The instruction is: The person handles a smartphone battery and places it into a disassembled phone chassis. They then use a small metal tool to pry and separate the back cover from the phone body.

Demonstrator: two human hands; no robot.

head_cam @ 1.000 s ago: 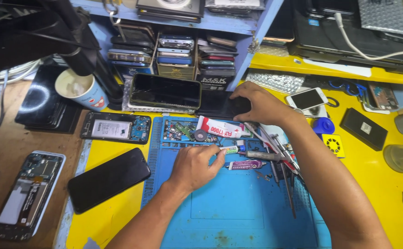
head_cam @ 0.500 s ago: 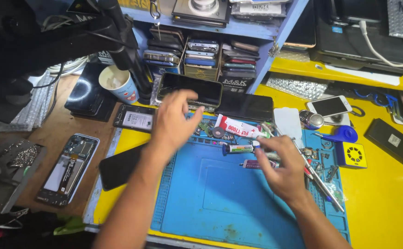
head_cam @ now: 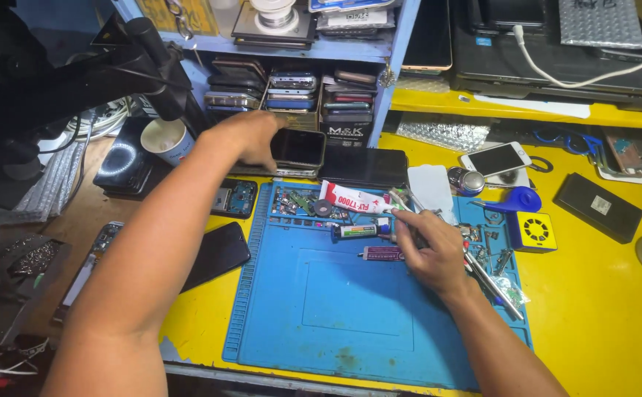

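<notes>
My left hand [head_cam: 244, 140] reaches to the back of the bench and grips a black phone [head_cam: 299, 148] that rests on a stack at the far edge of the blue work mat [head_cam: 336, 309]. My right hand [head_cam: 430, 250] lies on the mat's right part, fingers curled among loose tools and pointing at a small glue tube [head_cam: 358, 231]. A slim purple tube [head_cam: 381, 254] sits just under its fingertips. A red and white glue tube [head_cam: 354, 198] lies behind them. Whether the right hand holds anything is unclear.
A dark phone [head_cam: 216, 254] lies left of the mat, an opened phone frame [head_cam: 89, 261] further left. A paper cup [head_cam: 168, 140] and microscope arm [head_cam: 144, 44] stand at back left. Shelves of stacked phones [head_cam: 291, 92] behind. White phone [head_cam: 496, 158], yellow fan [head_cam: 534, 230], black box [head_cam: 597, 207] right.
My left hand has reached further back and closed on the black phone at the mat's far edge. My right hand stayed among the tools by the small tubes. The view shifted slightly.
</notes>
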